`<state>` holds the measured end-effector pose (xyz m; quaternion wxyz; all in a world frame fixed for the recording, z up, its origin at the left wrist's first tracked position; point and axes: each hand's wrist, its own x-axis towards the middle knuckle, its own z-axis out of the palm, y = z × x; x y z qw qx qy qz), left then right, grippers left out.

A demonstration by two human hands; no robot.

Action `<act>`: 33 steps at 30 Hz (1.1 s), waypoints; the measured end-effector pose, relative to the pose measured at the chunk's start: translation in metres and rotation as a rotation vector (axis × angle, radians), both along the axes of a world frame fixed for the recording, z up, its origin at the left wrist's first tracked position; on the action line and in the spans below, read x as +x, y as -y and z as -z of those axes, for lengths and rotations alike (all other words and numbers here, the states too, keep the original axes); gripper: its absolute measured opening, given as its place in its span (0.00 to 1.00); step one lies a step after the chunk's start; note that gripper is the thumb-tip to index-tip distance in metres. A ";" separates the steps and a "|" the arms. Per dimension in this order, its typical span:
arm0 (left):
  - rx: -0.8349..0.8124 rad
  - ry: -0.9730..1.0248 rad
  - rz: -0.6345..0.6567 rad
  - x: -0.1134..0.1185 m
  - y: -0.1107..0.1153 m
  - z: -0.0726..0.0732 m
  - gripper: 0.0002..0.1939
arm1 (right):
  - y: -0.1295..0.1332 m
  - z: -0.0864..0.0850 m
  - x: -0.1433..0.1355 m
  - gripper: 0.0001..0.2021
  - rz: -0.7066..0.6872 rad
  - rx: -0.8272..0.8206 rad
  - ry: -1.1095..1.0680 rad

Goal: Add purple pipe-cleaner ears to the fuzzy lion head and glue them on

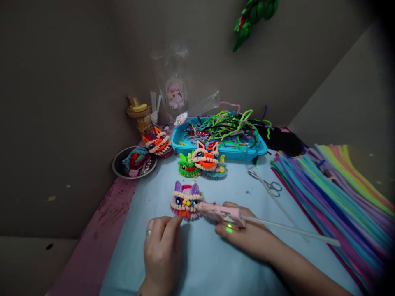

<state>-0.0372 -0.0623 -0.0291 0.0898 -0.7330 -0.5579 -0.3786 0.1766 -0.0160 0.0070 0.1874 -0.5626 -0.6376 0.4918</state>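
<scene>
My right hand point(243, 230) is wrapped around a pink hot glue gun point(226, 214). A long clear glue stick point(296, 230) sticks out of its back end, and a green light glows beneath it. The nozzle meets the right side of a pipe-cleaner lion head point(187, 202) with purple ears, cream bands, dark eyes and a yellow nose. Curled at that lion head's lower edge, my left hand point(162, 246) has its fingertips on the orange mouth part. A ring shows on one of its fingers. The glue gun's tip hides the exact spot it touches.
Behind stand finished lion heads point(206, 156) and a blue tray point(219, 153) of pipe-cleaner scraps. Left are a metal bowl point(116, 166) and a lidded cup point(138, 115). Scissors point(269, 185), a loose glue stick point(279, 203) and many pipe cleaners point(333, 197) lie to the right.
</scene>
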 end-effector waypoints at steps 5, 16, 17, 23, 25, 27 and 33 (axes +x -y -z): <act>0.015 0.003 0.010 0.000 0.000 -0.002 0.11 | 0.000 0.003 0.001 0.05 -0.008 0.009 -0.025; -0.007 0.042 0.020 0.001 0.000 -0.003 0.08 | 0.001 0.001 0.000 0.05 0.026 -0.007 -0.006; -0.008 0.049 0.021 0.001 0.000 -0.003 0.08 | 0.001 0.000 0.000 0.05 0.033 -0.006 0.001; -0.013 0.066 0.016 0.000 0.003 -0.002 0.07 | 0.002 -0.002 -0.001 0.04 0.054 -0.011 0.012; -0.013 0.064 0.021 0.000 0.003 -0.003 0.08 | 0.002 -0.001 0.000 0.04 0.053 -0.010 0.009; -0.006 0.065 0.035 -0.002 0.003 -0.003 0.09 | 0.002 0.000 0.000 0.04 0.051 -0.015 0.010; 0.014 0.083 0.126 -0.007 0.004 -0.001 0.15 | 0.000 0.003 0.001 0.04 0.030 0.011 0.016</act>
